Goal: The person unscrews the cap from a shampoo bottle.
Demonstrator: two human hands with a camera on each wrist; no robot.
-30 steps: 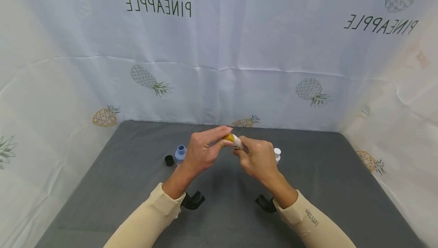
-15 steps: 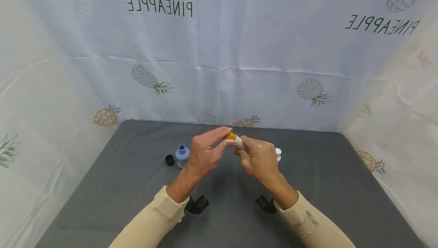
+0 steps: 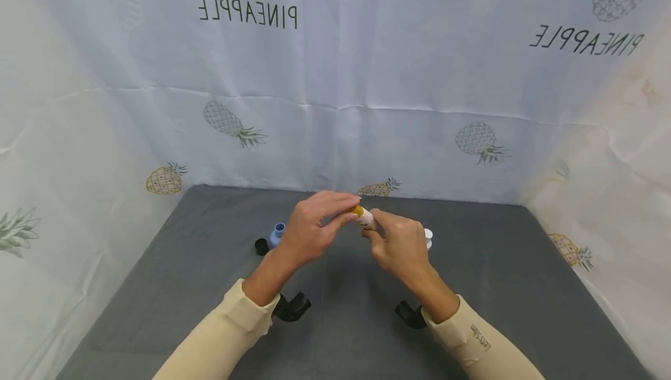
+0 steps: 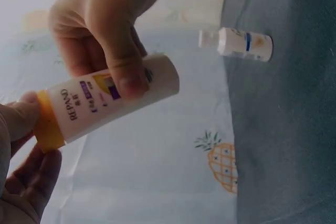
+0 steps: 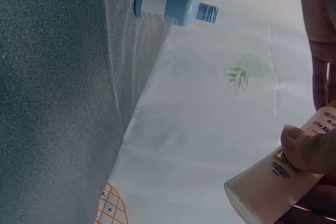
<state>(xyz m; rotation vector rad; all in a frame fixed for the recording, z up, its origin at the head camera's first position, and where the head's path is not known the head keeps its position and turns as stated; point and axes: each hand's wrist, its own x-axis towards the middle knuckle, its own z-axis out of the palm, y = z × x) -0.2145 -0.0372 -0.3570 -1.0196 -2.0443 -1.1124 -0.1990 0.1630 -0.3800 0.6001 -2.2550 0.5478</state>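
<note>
Since 0.5 s ago the left forearm had swung toward 7 o'clock and the left hand (image 3: 314, 225) had rolled further over the cap, so the open light-blue plastic bottle (image 3: 276, 234) behind it was now half hidden; the right hand (image 3: 401, 246) had barely shifted.

Both hands held the white cylindrical plastic tube with yellow cap (image 4: 107, 103) in the air above the middle of the grey table (image 3: 173, 287), tilted, cap toward 10 o'clock.

Risk, as a judgement: the tube was held only at thumb and fingertips, so a twist on the cap could slip it out onto the table; with the left wrist close to the uncapped blue bottle, a wider swing might tip it.

Left hand: narrow, thumb and fingers (image 4: 18, 121) pinched on the yellow cap. Right hand: fingers curled round the tube body, thumb (image 5: 307, 148) pressed on the label.

Small black round cap (image 3: 260, 246) lay just beside the blue bottle at its 9 o'clock. White small plastic bottle (image 3: 427, 235) stood behind the right hand.
</note>
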